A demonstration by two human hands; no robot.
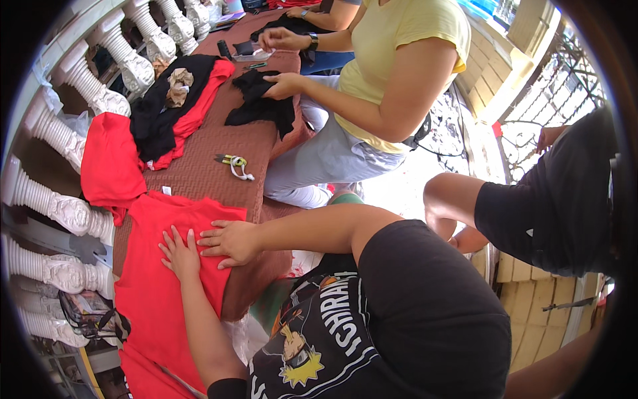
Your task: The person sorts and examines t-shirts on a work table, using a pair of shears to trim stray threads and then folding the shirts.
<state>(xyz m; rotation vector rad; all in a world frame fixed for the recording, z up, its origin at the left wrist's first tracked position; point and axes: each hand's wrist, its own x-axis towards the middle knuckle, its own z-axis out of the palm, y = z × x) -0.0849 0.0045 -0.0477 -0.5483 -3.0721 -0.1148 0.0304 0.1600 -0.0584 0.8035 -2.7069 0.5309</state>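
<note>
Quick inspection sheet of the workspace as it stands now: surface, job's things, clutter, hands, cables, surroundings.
Surface: brown quilted table cover, mostly draped with cloth.
Job's things: red garment spread flat.
Clutter: black garments, black cloth, yellow-handled clippers.
Hands: left hand and right hand both pressed open on the red garment.
Cables: nothing seen.
Surroundings: white balusters; a person in a yellow top handling the black cloth.

Both hands lie flat, palms down, side by side left of centre in the frame. The left hand (pixel 179 254) has its fingers together pointing up the frame, its forearm running down to the lower edge. The right hand (pixel 229 241) points left, fingers spread, its bare forearm reaching in from the right.
</note>
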